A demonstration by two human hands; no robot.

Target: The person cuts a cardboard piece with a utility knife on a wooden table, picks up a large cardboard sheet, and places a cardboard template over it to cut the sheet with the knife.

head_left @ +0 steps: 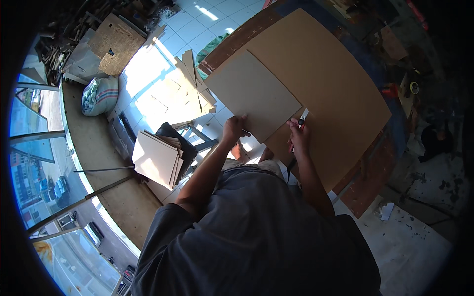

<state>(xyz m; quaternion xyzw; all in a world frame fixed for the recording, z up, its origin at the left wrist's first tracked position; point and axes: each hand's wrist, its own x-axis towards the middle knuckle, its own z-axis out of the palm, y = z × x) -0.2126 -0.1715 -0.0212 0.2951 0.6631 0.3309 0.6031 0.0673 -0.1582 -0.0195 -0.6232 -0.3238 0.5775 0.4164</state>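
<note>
A smaller greyish rectangular board [254, 93] lies on top of a large brown sheet of board [340, 98], its left part reaching past the sheet's edge. My left hand [234, 130] grips the small board's near left edge, fingers closed at its rim. In my right hand [299, 137] is a box cutter [301, 121] with a red handle and a black slider. Its pale blade end points away from me, beside the small board's right corner and over the brown sheet. How the fingers wrap the handle is partly in shade.
A worn wooden table [237, 42] bears the large sheet. To the left, a stack of cut boards [155, 158] rests on a dark stool [182, 143]. Board offcuts [192, 81] lie beyond it in sunlight. A white sack [100, 95] stands by the low wall [81, 128]. A tape roll [414, 88] is at the far right.
</note>
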